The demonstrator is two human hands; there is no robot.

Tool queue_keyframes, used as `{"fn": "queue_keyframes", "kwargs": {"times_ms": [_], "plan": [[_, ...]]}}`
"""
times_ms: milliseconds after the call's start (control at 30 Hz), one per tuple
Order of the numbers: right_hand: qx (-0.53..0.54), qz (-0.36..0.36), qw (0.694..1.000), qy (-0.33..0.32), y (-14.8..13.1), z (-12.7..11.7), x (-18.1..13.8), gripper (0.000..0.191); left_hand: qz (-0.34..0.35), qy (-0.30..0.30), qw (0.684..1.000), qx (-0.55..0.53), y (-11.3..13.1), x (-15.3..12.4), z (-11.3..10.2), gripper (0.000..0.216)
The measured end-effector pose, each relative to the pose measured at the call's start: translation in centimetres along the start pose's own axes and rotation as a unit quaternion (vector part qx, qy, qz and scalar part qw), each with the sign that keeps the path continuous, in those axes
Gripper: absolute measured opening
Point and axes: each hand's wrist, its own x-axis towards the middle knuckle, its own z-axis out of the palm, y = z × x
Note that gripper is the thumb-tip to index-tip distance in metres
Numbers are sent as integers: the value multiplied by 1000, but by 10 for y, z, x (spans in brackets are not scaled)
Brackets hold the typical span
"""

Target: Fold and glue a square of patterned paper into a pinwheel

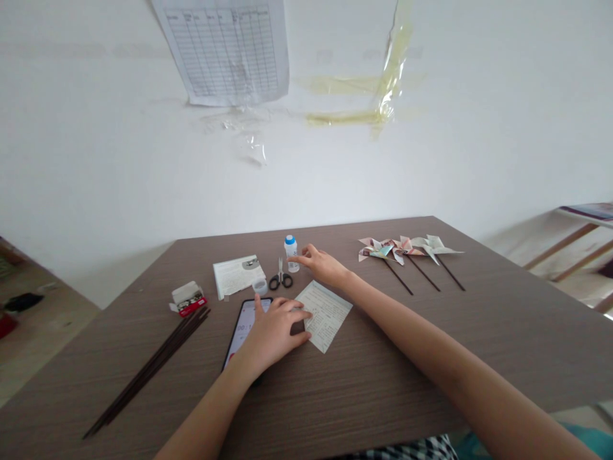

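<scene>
My left hand (275, 326) rests with fingers spread, its fingertips at the left edge of a square of printed paper (328, 313). Partly under this hand lies a phone (241, 329) with a timer on its screen. My right hand (323, 263) reaches past the paper's far corner, index finger stretched out across the front of a white bottle with a blue cap (290, 241). I cannot tell whether that finger touches the bottle. Black-handled scissors (280, 280) lie just left of it, blades pointing away. A small roll of clear tape (259, 286) sits beside them.
A stack of paper (237, 275) lies at the back left. Nearer are an open red and white box (189, 299) and a bundle of thin dark sticks (148, 370). Three paper pinwheels on sticks (407, 249) lie at the right. A white wall (143, 172) stands behind the table (407, 390).
</scene>
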Motion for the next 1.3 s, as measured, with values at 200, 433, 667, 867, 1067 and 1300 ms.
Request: {"fn": "queue_keyframes", "kwargs": {"times_ms": [200,433,667,867,1067,1300], "plan": [[36,-20,998,41,3,-16,-38,57,4,7,1000,-5,-1,0,3,37],[65,-141,988,-8,-4,-36,-116,20,-5,-2,1000,11,3,1,2,38],[80,-138,986,-44,-29,-39,-152,15,-9,10,1000,11,6,3,3,39],[42,-56,997,-34,-48,-31,-145,36,-12,18,1000,9,10,3,2,38],[38,-38,998,-10,-52,-27,-145,27,-11,13,1000,11,10,4,3,38],[6,-75,997,14,-45,-21,-145,15,-11,10,1000,10,9,4,4,39]]}}
